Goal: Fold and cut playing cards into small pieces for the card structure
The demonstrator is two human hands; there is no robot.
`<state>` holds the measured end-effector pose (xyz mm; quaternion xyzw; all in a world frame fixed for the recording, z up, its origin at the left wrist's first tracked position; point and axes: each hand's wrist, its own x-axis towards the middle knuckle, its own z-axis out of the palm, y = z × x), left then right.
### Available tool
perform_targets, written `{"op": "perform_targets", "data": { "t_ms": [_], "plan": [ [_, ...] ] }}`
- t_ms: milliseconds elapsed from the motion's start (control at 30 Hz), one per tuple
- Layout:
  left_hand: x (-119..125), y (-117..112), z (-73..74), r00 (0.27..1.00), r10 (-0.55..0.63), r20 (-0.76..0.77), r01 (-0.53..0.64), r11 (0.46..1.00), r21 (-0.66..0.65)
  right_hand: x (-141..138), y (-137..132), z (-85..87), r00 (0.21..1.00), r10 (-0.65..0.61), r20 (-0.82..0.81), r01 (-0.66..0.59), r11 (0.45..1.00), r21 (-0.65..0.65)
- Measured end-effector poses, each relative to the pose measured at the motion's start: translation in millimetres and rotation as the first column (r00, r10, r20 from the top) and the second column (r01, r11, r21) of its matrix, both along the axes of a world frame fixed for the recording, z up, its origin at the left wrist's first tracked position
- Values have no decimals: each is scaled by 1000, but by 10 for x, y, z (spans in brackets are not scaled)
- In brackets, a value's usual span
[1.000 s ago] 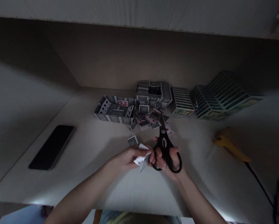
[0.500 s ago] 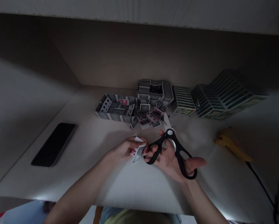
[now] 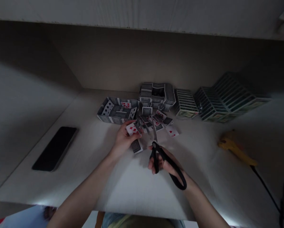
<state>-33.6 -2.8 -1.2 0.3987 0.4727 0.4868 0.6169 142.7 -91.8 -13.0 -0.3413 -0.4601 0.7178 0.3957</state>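
My left hand [image 3: 123,138] pinches a playing card [image 3: 131,129] that shows red diamonds, with a dark card edge beside it. Just below those fingers a patterned card back [image 3: 136,146] lies or hangs; I cannot tell which. My right hand [image 3: 164,163] has its fingers in the handles of black-handled scissors [image 3: 159,152]. Their blades are spread and point away from me, over the near side of a pile of cut cards [image 3: 159,122]. A card piece with red hearts [image 3: 172,131] lies at the pile's right edge.
Behind the pile stand an open tray made of cards [image 3: 116,119] and a card-built box [image 3: 157,95]. Green-edged card structures [image 3: 186,103] line the back right. A phone [image 3: 55,148] lies at left, a yellow glue gun [image 3: 236,150] with its cord at right. A shelf overhangs above.
My left hand has moved away from me, toward the tray. The scissors have swung left, their blades now spread beside the held card. A hearts piece now lies at the pile's right.
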Motion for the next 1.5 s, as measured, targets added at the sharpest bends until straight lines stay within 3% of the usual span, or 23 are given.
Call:
{"op": "perform_targets", "data": {
  "t_ms": [233, 467, 567, 833, 1000, 1133, 1267, 1500],
  "plan": [
    [-51, -1, 64, 967, 212, -140, -206, 977, 56, -48, -140, 237, 926, -134, 354, 73, 981, 180],
    [-112, 36, 112, 952, 300, 58, -303, 951, 64, -88, -132, 209, 691, -314, 652, 126, 939, 319],
    [-98, 27, 110, 959, 279, 53, -280, 959, 28, -95, -124, 178, 665, -326, 671, 113, 933, 341],
    [11, -133, 157, 987, 47, -151, -40, 998, 51, -92, -91, 211, 716, -287, 636, 142, 952, 270],
    [7, -220, 201, 984, -83, -160, 89, 995, 33, -51, -82, 216, 873, -200, 444, 184, 980, 79],
    [-45, -231, 187, 963, -159, -216, 178, 981, 74, -45, -66, 168, 978, -79, 192, 100, 990, -103],
    [-102, -216, 169, 949, -168, -267, 200, 975, 96, -64, -53, 169, 999, 37, 25, -32, 981, -193],
    [-107, -201, 213, 939, -210, -274, 232, 971, 52, -108, -61, 181, 999, -4, 33, 11, 978, -208]
  ]
}}
